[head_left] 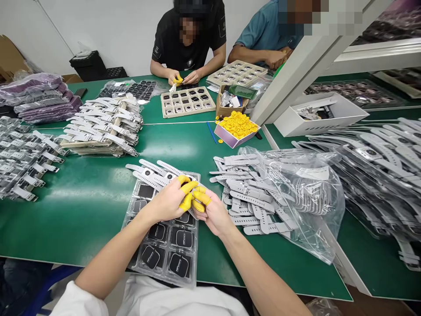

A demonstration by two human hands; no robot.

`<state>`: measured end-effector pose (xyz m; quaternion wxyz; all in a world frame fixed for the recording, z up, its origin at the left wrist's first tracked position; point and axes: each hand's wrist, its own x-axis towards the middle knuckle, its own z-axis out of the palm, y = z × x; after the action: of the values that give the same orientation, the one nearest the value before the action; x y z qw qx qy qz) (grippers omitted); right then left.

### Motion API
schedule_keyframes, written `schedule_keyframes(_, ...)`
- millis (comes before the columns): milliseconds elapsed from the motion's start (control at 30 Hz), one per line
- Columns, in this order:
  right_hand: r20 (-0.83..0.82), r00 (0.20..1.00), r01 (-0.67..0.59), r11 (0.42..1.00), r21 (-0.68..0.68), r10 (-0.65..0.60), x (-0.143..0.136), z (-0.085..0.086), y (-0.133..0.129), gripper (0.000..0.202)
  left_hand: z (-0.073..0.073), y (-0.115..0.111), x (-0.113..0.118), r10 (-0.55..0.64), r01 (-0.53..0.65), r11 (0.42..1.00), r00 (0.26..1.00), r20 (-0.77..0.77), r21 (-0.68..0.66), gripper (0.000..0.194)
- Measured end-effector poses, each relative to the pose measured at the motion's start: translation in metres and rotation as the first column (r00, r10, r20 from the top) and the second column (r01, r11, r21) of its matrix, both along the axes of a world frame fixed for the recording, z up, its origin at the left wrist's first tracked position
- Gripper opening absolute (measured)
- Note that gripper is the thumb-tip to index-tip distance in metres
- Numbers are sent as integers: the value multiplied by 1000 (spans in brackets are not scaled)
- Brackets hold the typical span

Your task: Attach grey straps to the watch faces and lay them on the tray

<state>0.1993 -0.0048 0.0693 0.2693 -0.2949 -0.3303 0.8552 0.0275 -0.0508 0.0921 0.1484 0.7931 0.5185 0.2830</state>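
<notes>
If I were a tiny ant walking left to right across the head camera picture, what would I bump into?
Far-left pile of straps, stack of strap-covered trays, left hand, right hand, loose gray straps, far-right stack of watches.

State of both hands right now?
Left hand: closed, pinching at a light grey piece, mostly hidden.
Right hand: closed, apparently holding the same piece.

Left forearm and right forearm, both bare, converge forward; left hand, palm downward, and right hand come close together, bent fingers capped with yellow finger cots.
</notes>
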Motion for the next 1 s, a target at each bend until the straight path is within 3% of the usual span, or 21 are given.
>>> schedule_keyframes(100,19,999,-27,1000,11,27,0,3,0,41,3,-1,-2,1,-2,1000,999,-53,-21,38)
schedule_keyframes(267,19,999,-33,998,52,32,2,4,-1,38,7,-2,-5,-49,59,994,993,105,-97,41)
schedule_keyframes(367,73,997,6,964,265,-26,6,2,2,36,16,-3,-10,-18,32,990,995,103,-139,53)
schedule_keyframes(433,178,982,-27,874,485,-69,10,2,5,32,27,-5,-20,60,-54,981,998,26,-186,57)
schedule_keyframes(500,302,948,-131,744,655,-99,15,4,8,25,42,-9,-33,159,-181,963,980,-122,-199,54)
schedule_keyframes(600,428,898,-297,575,762,-102,21,7,13,21,63,-17,-58,206,-275,951,905,-372,-143,37)
schedule_keyframes(667,457,879,-329,522,787,-135,26,6,20,24,72,-23,-76,163,-247,960,874,-457,-130,34)
schedule_keyframes(733,444,839,-264,477,838,-315,34,0,33,28,75,-29,-94,135,-228,961,879,-458,-154,36)
schedule_keyframes(800,389,688,-182,374,909,-612,45,-11,52,36,74,-34,-113,147,-258,938,901,-409,-231,35)
schedule_keyframes(833,359,571,-186,309,933,-738,52,-17,63,41,71,-36,-121,157,-280,914,912,-380,-293,34)
schedule_keyframes(867,359,451,-231,282,931,-817,58,-24,73,46,68,-37,-129,165,-298,880,921,-352,-368,33)
schedule_keyframes(933,430,243,-342,338,877,-869,69,-37,89,54,61,-39,-141,156,-308,798,936,-315,-518,31)
schedule_keyframes(1000,544,129,-450,439,777,-829,76,-48,98,55,52,-39,-146,127,-297,729,944,-305,-616,30)
